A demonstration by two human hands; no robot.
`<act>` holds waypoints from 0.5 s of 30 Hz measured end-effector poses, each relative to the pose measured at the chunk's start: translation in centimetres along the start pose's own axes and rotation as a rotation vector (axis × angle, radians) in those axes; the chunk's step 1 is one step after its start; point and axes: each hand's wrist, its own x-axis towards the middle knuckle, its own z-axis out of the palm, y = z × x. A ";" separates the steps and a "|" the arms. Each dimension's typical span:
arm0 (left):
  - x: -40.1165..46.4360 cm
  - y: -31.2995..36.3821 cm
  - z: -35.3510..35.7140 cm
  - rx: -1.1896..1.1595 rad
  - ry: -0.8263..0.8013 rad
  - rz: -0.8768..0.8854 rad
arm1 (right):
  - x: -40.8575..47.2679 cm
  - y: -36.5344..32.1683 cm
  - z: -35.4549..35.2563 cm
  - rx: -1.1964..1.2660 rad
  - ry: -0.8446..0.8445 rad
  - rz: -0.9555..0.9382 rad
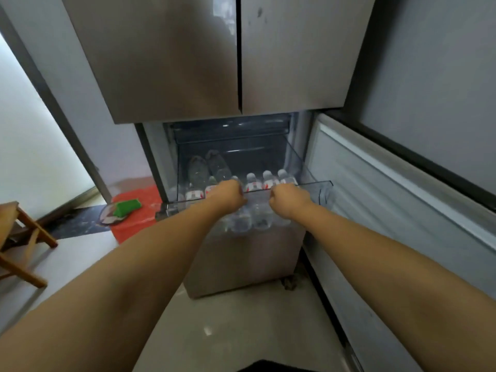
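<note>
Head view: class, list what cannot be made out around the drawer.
Fingertips of left hand and right hand: head view, curled out of sight over the drawer rim.
Labels on bottles: head view, too blurred to read.
Door: head view, cut by the right edge.
Stool: head view, cut by the left edge.

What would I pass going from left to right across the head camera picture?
Wooden stool → green block on the red mat → left hand → right hand, both gripping the clear drawer by its front rim → open fridge door.
</note>
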 end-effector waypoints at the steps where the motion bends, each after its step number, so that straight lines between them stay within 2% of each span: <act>1: 2.1 0.1 -0.7 -0.035 0.034 -0.007 | 1.8 0.0 -1.0 -0.008 0.032 -0.017; 4: 6.6 -0.1 -2.0 -0.114 0.060 -0.077 | 7.1 -0.1 -2.3 0.005 0.067 -0.069; 9: 10.7 -3.4 -1.0 -0.126 -0.024 -0.202 | 13.0 -2.1 -0.3 0.015 -0.067 -0.141; 15: 19.1 -8.3 -1.4 -0.046 0.073 -0.346 | 21.7 -4.4 1.5 0.161 -0.136 -0.129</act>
